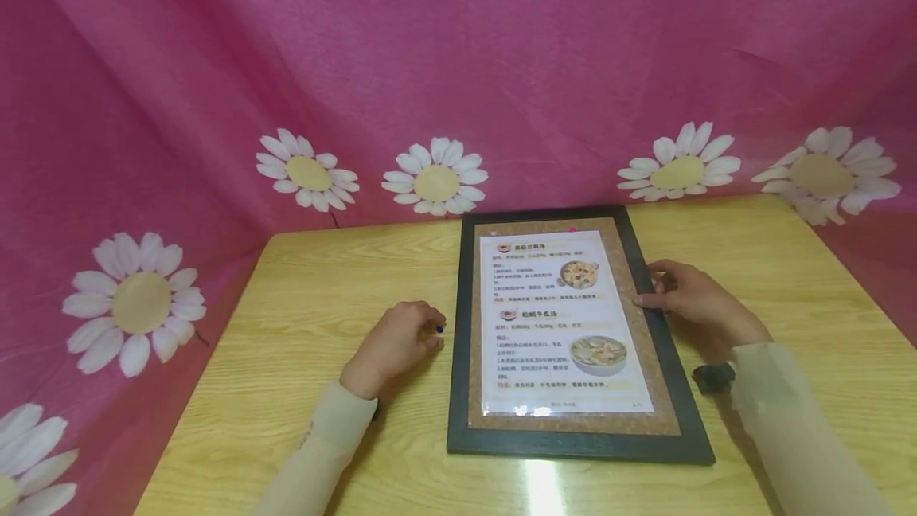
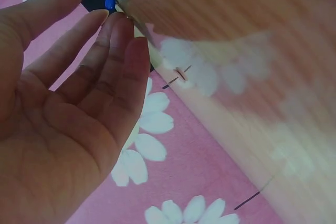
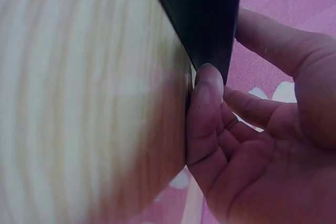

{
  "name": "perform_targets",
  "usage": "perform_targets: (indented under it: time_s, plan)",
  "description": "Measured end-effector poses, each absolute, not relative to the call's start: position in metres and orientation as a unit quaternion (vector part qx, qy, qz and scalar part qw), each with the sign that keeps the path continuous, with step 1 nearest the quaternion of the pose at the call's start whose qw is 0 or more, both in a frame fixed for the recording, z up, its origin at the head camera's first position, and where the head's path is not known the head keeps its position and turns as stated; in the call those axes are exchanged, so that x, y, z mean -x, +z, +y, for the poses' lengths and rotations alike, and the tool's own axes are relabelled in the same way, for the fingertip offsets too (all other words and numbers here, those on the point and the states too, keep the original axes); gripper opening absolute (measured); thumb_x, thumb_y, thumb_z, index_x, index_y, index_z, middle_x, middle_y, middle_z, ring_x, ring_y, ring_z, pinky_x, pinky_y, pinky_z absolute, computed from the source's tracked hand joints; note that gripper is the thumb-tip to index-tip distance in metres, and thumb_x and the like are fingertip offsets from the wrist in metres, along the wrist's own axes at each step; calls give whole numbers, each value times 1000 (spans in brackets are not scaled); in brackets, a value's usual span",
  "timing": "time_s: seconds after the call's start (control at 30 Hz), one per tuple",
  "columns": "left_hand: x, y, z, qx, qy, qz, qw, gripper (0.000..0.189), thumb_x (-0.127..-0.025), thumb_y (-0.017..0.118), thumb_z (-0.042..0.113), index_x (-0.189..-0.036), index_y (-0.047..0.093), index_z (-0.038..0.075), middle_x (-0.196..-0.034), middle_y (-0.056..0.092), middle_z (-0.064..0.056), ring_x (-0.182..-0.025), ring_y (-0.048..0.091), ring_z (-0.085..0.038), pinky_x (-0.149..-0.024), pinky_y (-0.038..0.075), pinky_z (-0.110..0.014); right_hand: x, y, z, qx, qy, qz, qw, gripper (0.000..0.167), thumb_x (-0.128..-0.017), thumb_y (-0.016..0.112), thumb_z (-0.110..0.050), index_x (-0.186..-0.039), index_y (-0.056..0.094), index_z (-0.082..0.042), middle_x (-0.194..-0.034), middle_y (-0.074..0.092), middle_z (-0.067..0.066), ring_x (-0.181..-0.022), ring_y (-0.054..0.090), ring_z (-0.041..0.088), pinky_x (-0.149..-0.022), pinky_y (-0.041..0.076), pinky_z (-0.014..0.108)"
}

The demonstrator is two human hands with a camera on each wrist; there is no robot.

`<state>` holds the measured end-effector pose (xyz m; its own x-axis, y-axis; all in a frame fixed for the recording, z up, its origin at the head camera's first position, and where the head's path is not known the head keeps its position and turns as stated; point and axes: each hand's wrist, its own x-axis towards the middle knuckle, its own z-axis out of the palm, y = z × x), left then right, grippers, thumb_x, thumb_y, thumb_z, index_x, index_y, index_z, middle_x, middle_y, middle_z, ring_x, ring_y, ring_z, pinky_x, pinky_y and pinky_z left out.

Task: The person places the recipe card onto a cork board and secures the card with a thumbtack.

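Note:
A black-framed corkboard point(image 1: 580, 443) lies on the table with a printed recipe sheet point(image 1: 530, 325) on its cork. The sheet carries two soup pictures and printed text. Along the board's right side, my right hand point(image 1: 691, 297) grips the black frame point(image 3: 202, 14) by its edge. Left of the board, my left hand point(image 1: 397, 345) hovers low with its fingers loosely bent and thumb apart. A small blue pushpin point(image 2: 110, 2) is at its fingertips, not visibly pinched. At the sheet's top right sits a pink pushpin point(image 1: 572, 229).
The pale wooden table point(image 1: 315, 285) extends on both sides of the board. A pink cloth point(image 1: 458, 62) with white daisies hangs behind and to the left. Dark wrist devices, one a black camera point(image 1: 714, 377), sit at the sleeves.

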<state>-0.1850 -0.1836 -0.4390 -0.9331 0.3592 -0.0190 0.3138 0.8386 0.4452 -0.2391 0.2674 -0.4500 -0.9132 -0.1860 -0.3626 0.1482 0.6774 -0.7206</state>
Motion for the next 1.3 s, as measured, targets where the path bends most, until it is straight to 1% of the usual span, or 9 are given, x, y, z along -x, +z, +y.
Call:
perform_targets:
  time_s: [0.1, 0.33, 0.53, 0.73, 0.9, 1.03, 1.13, 1.23, 1.3]
  plan:
    - [184, -440, -181, -182, 212, 958, 58, 21, -91, 79, 8, -111, 79, 5, -112, 77, -9, -103, 71, -23, -99, 59, -43, 238, -449, 267, 13, -398, 894, 205, 88, -94, 76, -43, -155, 33, 4, -122, 54, 22, -115, 52, 35, -89, 47, 36]
    - [181, -439, -177, -191, 185, 963, 47, 17, -90, 80, 6, -107, 80, 5, -105, 76, -8, -91, 70, -19, -91, 61, -41, 238, -449, 267, 26, -380, 905, 187, 88, -94, 76, -44, -153, 36, 6, -114, 56, 19, -108, 54, 32, -82, 47, 33]
    - [181, -439, -177, -188, 172, 966, 40, 13, -89, 79, 4, -102, 81, 6, -104, 78, -9, -89, 69, -18, -91, 62, -41, 240, -452, 268, 21, -382, 904, 191, 89, -93, 77, -45, -154, 35, 5, -115, 55, 19, -109, 54, 32, -84, 47, 34]
    - [181, -439, -179, -178, 175, 967, 48, 11, -91, 78, 3, -98, 82, 10, -101, 80, -6, -86, 68, -15, -90, 62, -39, 239, -451, 268, 25, -381, 904, 191, 88, -93, 76, -44, -154, 35, 5, -115, 56, 19, -109, 54, 32, -84, 47, 34]
    - [182, -439, -181, -180, 182, 965, 52, 11, -90, 77, 2, -94, 82, 11, -97, 79, -3, -82, 65, -13, -87, 62, -37, 239, -450, 268, 18, -380, 904, 194, 90, -94, 75, -46, -155, 33, 5, -118, 55, 21, -111, 53, 34, -87, 47, 37]
    - [185, -437, -193, -189, 195, 961, 48, 11, -90, 76, 0, -89, 79, 11, -89, 76, 0, -79, 62, -11, -81, 60, -33, 238, -449, 267, 11, -390, 899, 199, 86, -95, 75, -43, -155, 34, 3, -119, 55, 21, -114, 53, 35, -89, 46, 38]
    - [187, -427, -208, -183, 213, 959, 32, 9, -91, 76, 1, -88, 78, 9, -86, 74, 0, -78, 61, -12, -77, 57, -31, 237, -449, 267, 9, -404, 892, 202, 86, -95, 76, -41, -155, 33, 2, -119, 55, 20, -114, 52, 34, -89, 46, 36]
    - [189, -412, -224, -168, 231, 958, 15, 5, -94, 74, 3, -93, 79, 6, -89, 76, -3, -77, 61, -13, -76, 55, -32, 236, -449, 268, 12, -427, 881, 205, 85, -96, 75, -38, -156, 32, 2, -119, 54, 19, -113, 52, 32, -87, 47, 34]
    - [188, -402, -234, -154, 239, 959, 13, 6, -96, 72, 5, -97, 79, 5, -93, 76, -4, -77, 61, -14, -75, 54, -32, 235, -450, 268, 19, -428, 881, 201, 85, -97, 74, -38, -157, 31, 4, -119, 53, 20, -112, 52, 32, -86, 47, 33]
